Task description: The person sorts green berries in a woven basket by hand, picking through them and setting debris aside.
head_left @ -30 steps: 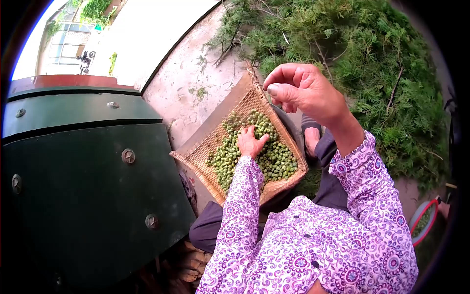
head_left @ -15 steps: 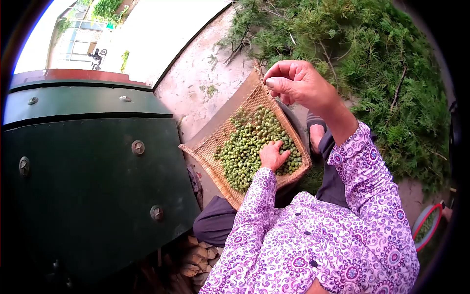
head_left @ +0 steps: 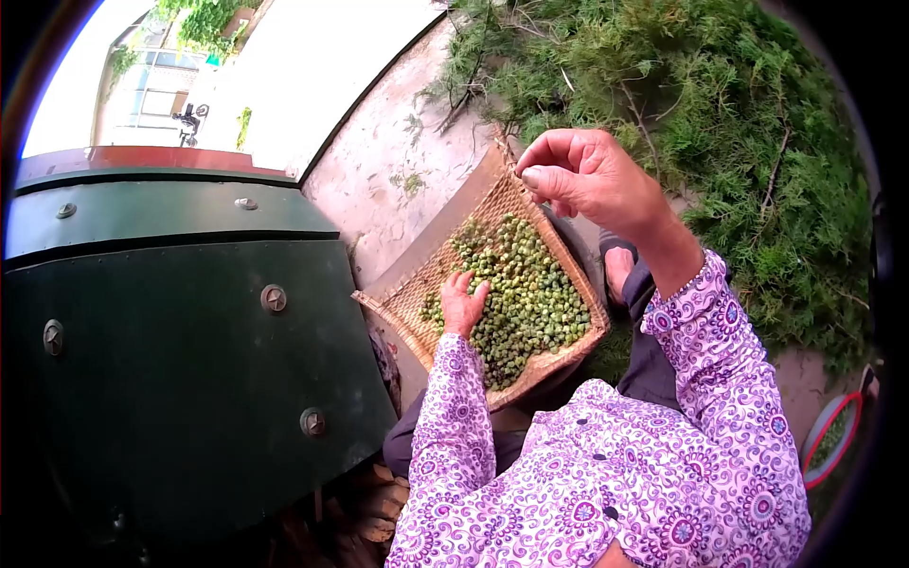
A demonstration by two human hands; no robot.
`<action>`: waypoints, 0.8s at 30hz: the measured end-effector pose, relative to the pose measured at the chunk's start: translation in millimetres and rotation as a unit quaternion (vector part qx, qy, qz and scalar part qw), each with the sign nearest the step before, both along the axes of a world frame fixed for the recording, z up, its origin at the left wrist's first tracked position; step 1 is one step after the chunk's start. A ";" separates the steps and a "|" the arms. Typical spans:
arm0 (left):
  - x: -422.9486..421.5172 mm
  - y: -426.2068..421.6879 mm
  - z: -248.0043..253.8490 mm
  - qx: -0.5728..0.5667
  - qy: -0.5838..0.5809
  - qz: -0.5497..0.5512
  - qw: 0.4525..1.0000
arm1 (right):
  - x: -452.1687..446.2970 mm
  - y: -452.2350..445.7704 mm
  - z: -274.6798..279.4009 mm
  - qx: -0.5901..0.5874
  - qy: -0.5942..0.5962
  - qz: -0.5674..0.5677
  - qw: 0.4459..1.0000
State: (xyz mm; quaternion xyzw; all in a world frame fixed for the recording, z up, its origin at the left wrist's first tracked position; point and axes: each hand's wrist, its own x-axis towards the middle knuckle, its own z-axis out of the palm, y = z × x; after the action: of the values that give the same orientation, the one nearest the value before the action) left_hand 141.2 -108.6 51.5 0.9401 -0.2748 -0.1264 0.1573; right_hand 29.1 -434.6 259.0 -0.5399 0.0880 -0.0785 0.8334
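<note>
A woven winnowing basket (head_left: 402,301) lies tilted across my lap, with many small round green berries (head_left: 535,298) spread over it. My left hand (head_left: 462,307) rests on the left side of the berries, its fingers spread and gripping nothing visible. Thumb and fingers pressed together, my right hand (head_left: 598,182) is at the basket's upper right edge. What is in that pinch, if anything, is too small to make out, and I cannot tell whether the fingertips touch the rim.
A dark green metal panel with star studs (head_left: 189,350) stands close on the left. Cut evergreen branches (head_left: 739,142) cover the ground at right. A red-rimmed round object (head_left: 835,440) is at lower right, and chopped wood (head_left: 383,502) lies below the panel.
My left hand has moved left across the berries, from their right side to their left, and its fingers have spread. My right hand stays pinched by the basket edge, slightly lower.
</note>
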 end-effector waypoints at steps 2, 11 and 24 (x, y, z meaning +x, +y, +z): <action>29.0 0.7 -14.1 -0.018 -0.004 0.038 0.999 | 1.9 -0.8 -2.5 0.006 -0.008 0.006 1.000; -26.1 -93.5 -6.4 -0.123 0.103 -0.170 0.972 | 9.1 0.8 1.7 -0.006 -0.002 0.018 1.000; -37.0 -93.0 -36.7 -0.066 0.094 -0.114 0.987 | 3.2 -3.9 0.1 -0.002 -0.021 0.009 1.000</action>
State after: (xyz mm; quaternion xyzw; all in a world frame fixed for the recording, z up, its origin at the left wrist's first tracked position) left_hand 104.2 -201.6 14.8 0.8742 -0.3715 -0.2131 0.2287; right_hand 32.2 -438.5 259.2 -0.5403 0.0657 -0.0827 0.8348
